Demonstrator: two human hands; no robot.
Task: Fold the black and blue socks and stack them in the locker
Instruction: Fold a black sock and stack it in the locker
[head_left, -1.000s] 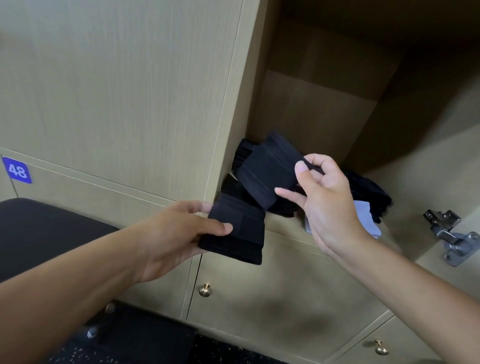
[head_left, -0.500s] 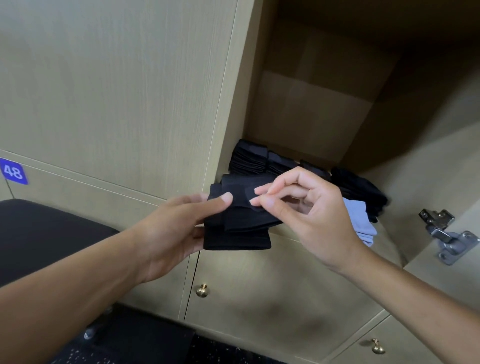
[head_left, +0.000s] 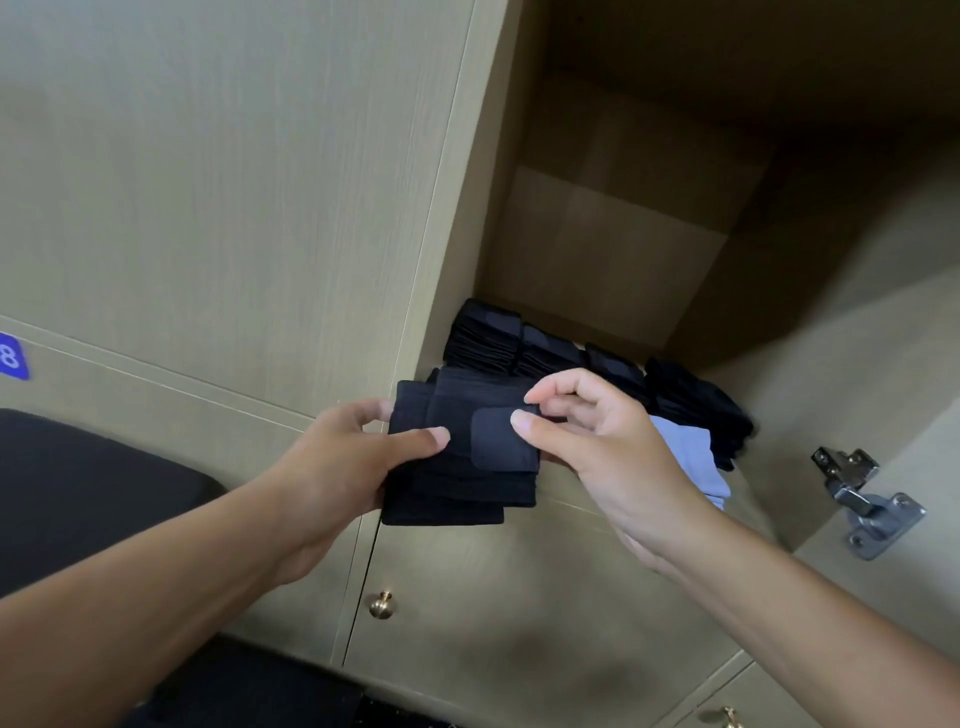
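Several folded black socks (head_left: 524, 345) were already stacked along the floor of the open locker (head_left: 613, 218), with blue socks (head_left: 691, 460) beside them. One black sock (head_left: 457, 467), held at the locker's front edge, was gripped by the left hand (head_left: 337, 467) and its last flap pinched down by the right hand (head_left: 602, 441); stacking remained.

I see a shiny metal hinge (head_left: 862, 499) on the right side of the frame. A little gold knob (head_left: 383, 605) sits low in the middle, and another gold knob (head_left: 727, 717) peeks in at the bottom right. A blue number sticker (head_left: 11, 357) is on the far left, above a black padded seat (head_left: 88, 493)
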